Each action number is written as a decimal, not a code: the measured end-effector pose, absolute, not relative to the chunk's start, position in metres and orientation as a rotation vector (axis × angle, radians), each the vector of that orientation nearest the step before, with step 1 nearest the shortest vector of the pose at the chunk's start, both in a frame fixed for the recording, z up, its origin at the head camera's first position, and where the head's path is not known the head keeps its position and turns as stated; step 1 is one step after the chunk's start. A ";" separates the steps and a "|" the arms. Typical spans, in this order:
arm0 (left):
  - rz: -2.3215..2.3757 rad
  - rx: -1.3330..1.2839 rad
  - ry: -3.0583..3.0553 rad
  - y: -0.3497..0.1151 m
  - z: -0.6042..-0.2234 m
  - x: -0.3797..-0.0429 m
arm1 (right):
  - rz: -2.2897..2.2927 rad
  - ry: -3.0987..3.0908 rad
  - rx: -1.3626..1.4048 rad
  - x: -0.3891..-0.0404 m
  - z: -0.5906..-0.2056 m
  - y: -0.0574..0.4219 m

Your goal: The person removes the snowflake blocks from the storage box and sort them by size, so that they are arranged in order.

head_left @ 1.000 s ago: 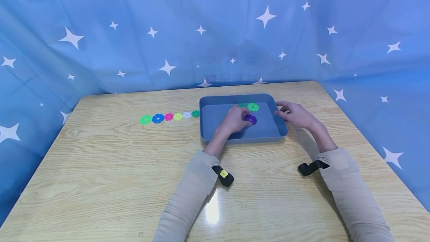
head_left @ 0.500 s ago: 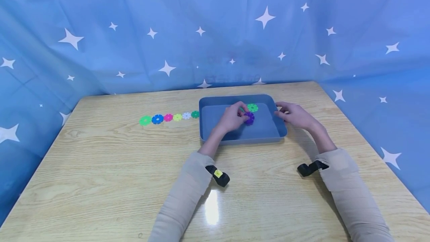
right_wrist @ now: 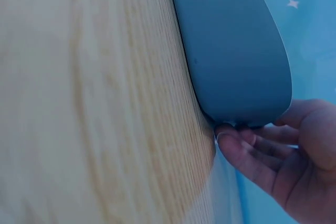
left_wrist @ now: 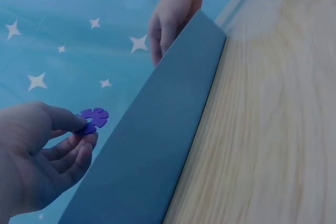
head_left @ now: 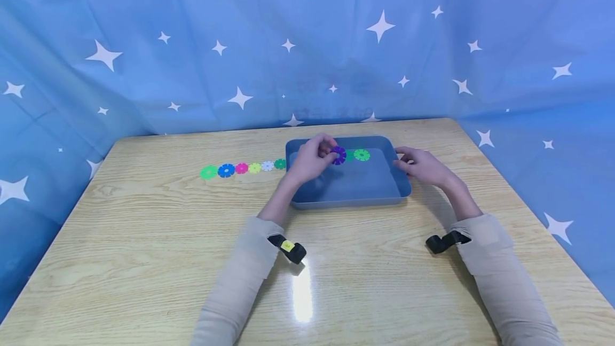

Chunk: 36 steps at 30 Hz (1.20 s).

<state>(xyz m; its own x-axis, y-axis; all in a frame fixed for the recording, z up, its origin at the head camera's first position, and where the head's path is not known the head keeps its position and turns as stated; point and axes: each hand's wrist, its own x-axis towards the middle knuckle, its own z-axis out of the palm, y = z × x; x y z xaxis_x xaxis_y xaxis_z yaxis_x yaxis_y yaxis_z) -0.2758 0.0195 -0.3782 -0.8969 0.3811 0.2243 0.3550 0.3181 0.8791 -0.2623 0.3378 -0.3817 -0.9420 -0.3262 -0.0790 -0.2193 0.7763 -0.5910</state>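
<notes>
Left hand [head_left: 309,160] pinches purple disc [head_left: 342,156] over tray [head_left: 353,203], right hand [head_left: 423,166] grips its right end; likely removal step, next needing clear lift.

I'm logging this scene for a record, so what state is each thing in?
left hand: pinching the purple disc
purple disc: held between thumb and finger
right hand: touching the tray at its right end
tray: open-topped, on the table
row of six discs: lying on the table
light green disc: in the tray
dark green disc: in the tray, partly hidden
curtain: hanging, creased
</notes>
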 end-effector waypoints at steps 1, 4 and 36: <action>1.691 0.701 2.543 0.015 -0.378 -0.277 | -0.897 2.791 -0.433 -0.262 -0.382 0.338; 1.740 0.664 2.579 -0.001 -0.377 -0.279 | -0.896 2.793 -0.433 -0.262 -0.381 0.338; 1.549 0.089 2.818 -0.220 -0.384 -0.260 | -0.902 2.786 -0.428 -0.261 -0.381 0.337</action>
<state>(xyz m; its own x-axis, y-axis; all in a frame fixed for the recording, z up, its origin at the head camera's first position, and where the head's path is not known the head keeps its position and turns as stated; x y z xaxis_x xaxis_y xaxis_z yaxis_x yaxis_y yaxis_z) -0.2601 -0.2203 -0.3836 -0.9957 0.0125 0.0923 0.0847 0.5354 0.8403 -0.2613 0.3374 -0.3809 -0.9420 -0.3252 -0.0830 -0.2149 0.7744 -0.5950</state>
